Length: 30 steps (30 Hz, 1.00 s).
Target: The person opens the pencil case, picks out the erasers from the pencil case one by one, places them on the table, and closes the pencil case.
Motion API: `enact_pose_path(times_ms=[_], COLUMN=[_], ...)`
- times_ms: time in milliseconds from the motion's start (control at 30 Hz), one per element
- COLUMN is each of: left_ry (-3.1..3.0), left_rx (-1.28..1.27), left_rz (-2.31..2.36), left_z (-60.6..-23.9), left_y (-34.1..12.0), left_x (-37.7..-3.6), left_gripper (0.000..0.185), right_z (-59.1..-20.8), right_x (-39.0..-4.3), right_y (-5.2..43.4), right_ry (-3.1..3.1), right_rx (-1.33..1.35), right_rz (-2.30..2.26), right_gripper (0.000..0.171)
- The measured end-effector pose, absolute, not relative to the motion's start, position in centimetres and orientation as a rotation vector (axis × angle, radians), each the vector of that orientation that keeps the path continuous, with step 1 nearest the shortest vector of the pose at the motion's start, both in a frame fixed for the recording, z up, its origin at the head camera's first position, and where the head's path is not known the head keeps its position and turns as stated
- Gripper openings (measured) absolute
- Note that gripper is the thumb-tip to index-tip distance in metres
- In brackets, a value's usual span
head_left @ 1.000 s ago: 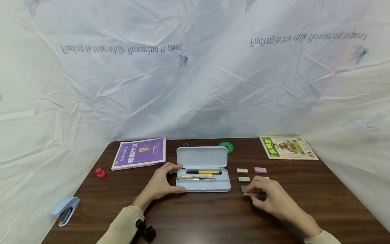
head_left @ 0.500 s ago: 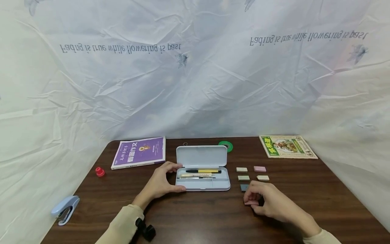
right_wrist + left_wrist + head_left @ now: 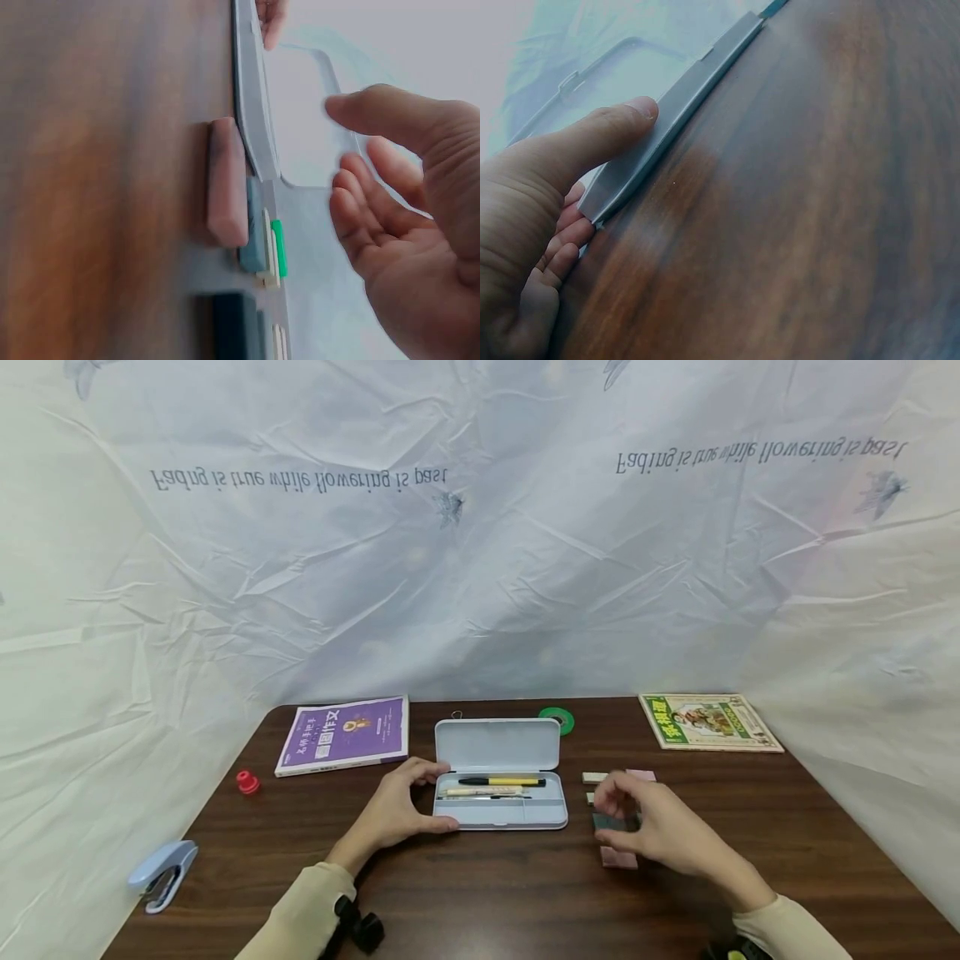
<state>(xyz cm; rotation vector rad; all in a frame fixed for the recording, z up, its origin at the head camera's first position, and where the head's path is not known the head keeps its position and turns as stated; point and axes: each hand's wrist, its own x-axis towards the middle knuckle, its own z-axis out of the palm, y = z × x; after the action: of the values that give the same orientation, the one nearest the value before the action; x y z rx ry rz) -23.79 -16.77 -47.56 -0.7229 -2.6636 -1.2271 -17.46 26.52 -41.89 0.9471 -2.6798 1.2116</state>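
A pale blue pencil case (image 3: 498, 815) lies with its lid raised, and a yellow pen (image 3: 502, 782) lies in its tray. My left hand (image 3: 427, 797) grips the case's left end, thumb along its front edge (image 3: 667, 124). To the right of the case lie several small erasers. A pink eraser (image 3: 618, 858) (image 3: 226, 184) lies alone nearest me. My right hand (image 3: 618, 814) hovers just behind it, above a dark eraser (image 3: 602, 821) (image 3: 253, 225). In the right wrist view that hand's fingers (image 3: 360, 202) are loosely spread and hold nothing. It hides part of the other erasers; a beige eraser (image 3: 595, 777) shows.
A purple book (image 3: 342, 737) lies at the back left and a green book (image 3: 708, 722) at the back right. A green tape roll (image 3: 557, 720) sits behind the case. A red knob (image 3: 247, 783) and a blue stapler (image 3: 161, 864) lie near the table's left edge.
My right hand carried the pink eraser toward me, set it on the table, let go and drew back over the other erasers. The left hand has not moved.
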Motion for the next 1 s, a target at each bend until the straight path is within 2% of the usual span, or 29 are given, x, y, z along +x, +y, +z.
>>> enact_pose_path(times_ms=[167, 367, 533, 767, 1000], left_ry=[-2.664, -2.666, -2.662, -2.659, -2.624], left_rx=[-0.718, -0.696, -0.702, -0.668, -0.645], left_rz=[-1.230, -1.240, -1.234, -1.282, -1.439], left_z=[-47.6, -47.5, -47.6, -47.7, -47.6], left_y=[-16.7, -16.6, -16.6, -16.5, -16.4], left_x=[-23.8, -23.7, -23.7, -23.8, -23.8], left_gripper=[0.086, 0.086, 0.086, 0.087, 0.118], right_z=[-41.7, -42.4, -43.0, -43.7, -43.7], right_x=[-18.9, -20.7, -21.9, -22.3, -22.4], right_y=[24.8, 22.7, 21.6, 21.1, 21.1], right_ry=[-2.661, -2.723, -2.734, -2.747, -2.725], right_rx=[0.801, 0.758, 0.811, 0.831, 0.837], right_rz=[1.212, 1.206, 1.219, 1.190, 1.218], right_gripper=[0.062, 0.101, 0.115, 0.120, 0.147])
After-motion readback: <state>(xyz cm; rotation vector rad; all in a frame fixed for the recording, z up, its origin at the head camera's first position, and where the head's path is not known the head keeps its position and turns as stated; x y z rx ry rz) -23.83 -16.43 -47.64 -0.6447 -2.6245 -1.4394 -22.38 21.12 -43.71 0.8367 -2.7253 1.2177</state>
